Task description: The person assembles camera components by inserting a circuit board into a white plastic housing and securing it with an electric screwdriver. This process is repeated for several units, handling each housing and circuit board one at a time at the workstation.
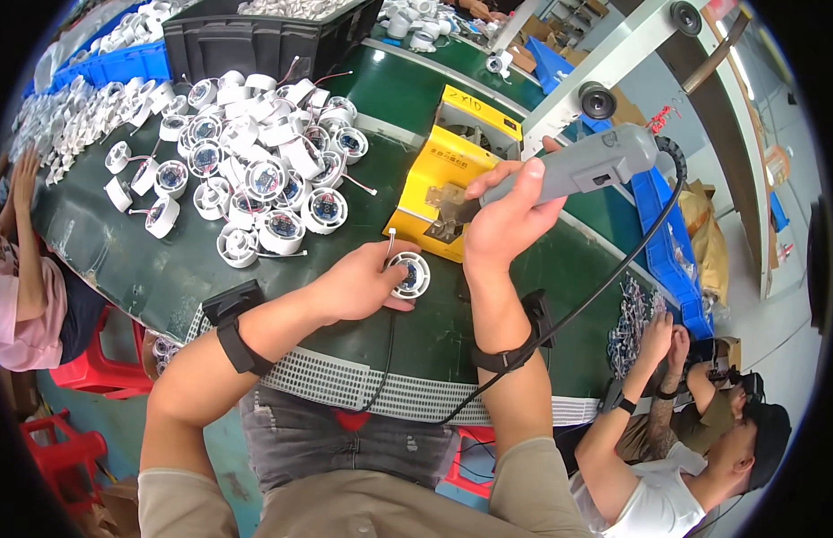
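Green covers the table (434, 345), which bears a heap of white parts (264, 152). The left hand (355, 280) grips one round part (414, 273) near a yellow box (434, 175); the right hand (515, 220) clasps a grey corded tool (605, 161). Red stools (102, 363) stand leftward.

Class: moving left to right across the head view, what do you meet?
Co-worker's pink shirt, pile of round white plastic housings, single round white plastic housing in left hand, grey elongated handheld tool in right hand, another co-worker's black cap.
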{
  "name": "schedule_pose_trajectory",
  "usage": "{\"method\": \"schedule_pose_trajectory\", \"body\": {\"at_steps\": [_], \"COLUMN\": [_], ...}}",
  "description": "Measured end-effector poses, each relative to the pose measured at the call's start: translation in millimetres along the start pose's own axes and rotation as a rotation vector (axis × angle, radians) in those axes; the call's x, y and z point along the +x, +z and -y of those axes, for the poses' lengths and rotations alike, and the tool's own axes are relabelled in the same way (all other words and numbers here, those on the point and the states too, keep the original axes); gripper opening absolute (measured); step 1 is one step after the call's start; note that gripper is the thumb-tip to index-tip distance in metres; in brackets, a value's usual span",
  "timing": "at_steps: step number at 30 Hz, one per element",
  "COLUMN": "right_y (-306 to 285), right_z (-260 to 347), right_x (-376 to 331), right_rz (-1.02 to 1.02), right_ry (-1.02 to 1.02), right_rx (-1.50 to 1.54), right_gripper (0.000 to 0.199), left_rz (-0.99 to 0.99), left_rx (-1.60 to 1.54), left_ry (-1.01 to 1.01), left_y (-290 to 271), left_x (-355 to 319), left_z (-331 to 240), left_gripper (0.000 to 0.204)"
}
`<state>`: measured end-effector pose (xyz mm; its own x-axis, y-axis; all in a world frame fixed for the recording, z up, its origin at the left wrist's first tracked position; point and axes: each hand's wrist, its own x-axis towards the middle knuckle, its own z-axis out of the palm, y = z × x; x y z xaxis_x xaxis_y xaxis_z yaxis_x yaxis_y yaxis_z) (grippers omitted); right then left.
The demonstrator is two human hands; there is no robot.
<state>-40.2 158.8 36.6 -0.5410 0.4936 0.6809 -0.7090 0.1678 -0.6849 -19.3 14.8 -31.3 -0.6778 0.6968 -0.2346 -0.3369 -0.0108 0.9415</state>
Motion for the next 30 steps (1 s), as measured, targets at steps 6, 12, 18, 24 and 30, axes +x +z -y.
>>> {"method": "schedule_pose_trajectory", "body": {"at_steps": [6, 12, 18, 24, 30], "right_y": [-0.1, 0.3, -3.7, 3.4, 14.6], "right_z": [-6.2, -6.3, -0.6, 6.9, 5.5], "right_x": [-1.3, -3.4, -12.5, -46.8, -57.7], "right_rz": [-0.002, 0.007, 0.04, 0.16, 0.196], "right_ry": [-0.006, -0.022, 0.005, 0.084, 0.149], "right_rx": [-0.044, -0.066, -0.062, 0.111, 0.138], "right_gripper": [0.032, 0.029, 0.03, 0.032, 0.035], "left_rz": [-0.067, -0.152, -0.115, -0.07, -0.13], "left_rx": [-0.026, 0.052, 0.038, 0.093, 0.115], "left_ry": [-0.037, -0.041, -0.073, -0.041, -0.018], "left_y": [-8.0, -22.7, -28.2, -27.0, -22.7], "left_x": [2.7, 3.3, 5.7, 3.6, -2.0], "left_z": [-2.8, -10.7, -11.2, -13.0, -18.8], "left_gripper": [0.035, 0.033, 0.031, 0.033, 0.032]}}
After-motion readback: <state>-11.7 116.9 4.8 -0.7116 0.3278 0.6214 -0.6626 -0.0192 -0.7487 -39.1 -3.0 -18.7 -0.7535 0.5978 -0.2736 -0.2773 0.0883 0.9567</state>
